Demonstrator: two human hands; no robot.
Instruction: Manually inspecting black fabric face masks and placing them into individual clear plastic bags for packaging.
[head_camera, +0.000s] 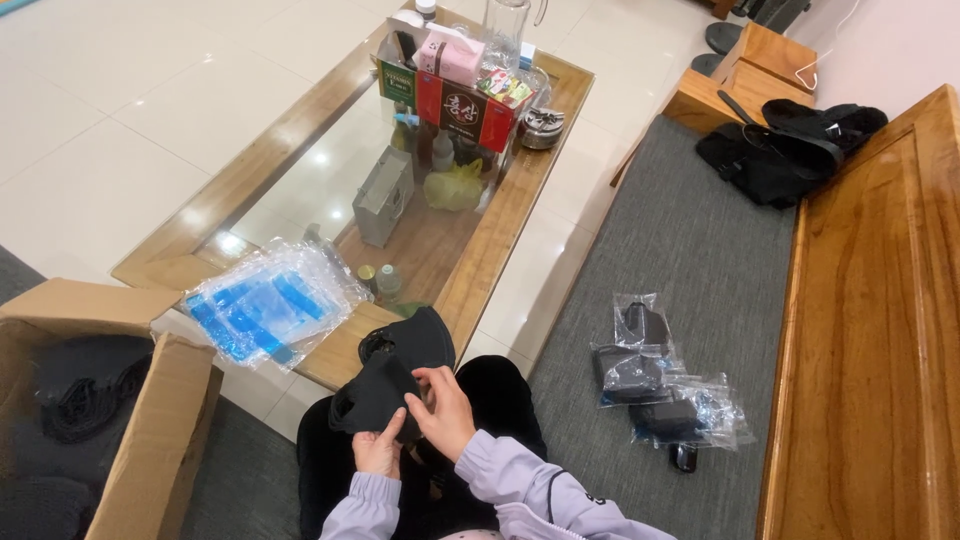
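A long glass-topped wooden tabletop (500, 215) stretches ahead, crowded at its far end with boxes (445, 95) and bottles, beside a grey-cushioned wooden bench (700, 270) on the right. An open cardboard box (160, 420) of dark items sits at lower left. A stack of clear blue-striped plastic bags (265, 305) lies on the tabletop's near end; three bagged black items (660, 385) rest on the bench cushion. Over the lap, a black fabric item (395, 375) is gripped from below by the left hand (380, 452), while the right hand (445, 410) pinches its edge with curled fingers
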